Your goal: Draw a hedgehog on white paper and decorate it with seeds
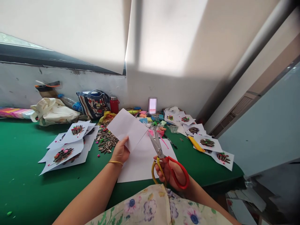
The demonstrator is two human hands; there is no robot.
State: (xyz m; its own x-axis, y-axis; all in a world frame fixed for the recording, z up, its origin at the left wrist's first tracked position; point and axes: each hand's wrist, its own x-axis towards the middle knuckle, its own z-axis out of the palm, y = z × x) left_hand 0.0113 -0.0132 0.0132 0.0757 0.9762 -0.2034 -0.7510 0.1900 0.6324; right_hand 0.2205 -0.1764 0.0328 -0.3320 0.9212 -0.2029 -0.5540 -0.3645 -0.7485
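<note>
My left hand (121,151) grips a white sheet of paper (127,126) by its lower part, thumb on top, and holds it raised and tilted above the table. Part of a cut or fold line shows near its right corner. In my right hand (167,170) is a pair of scissors (159,150) with one red and one yellow handle; the blades are spread and point up toward the paper's right corner. Beneath both hands lies a larger white sheet (145,165) on the green table. A pile of striped sunflower seeds (106,140) is left of the raised paper.
Papers with seed pictures lie stacked at the left (67,153) and along the right (206,142), where a yellow-handled tool (197,144) rests. A black pen (171,142), coloured clay (150,118), a phone (152,105), a red bottle (114,104) and bags (93,103) line the back.
</note>
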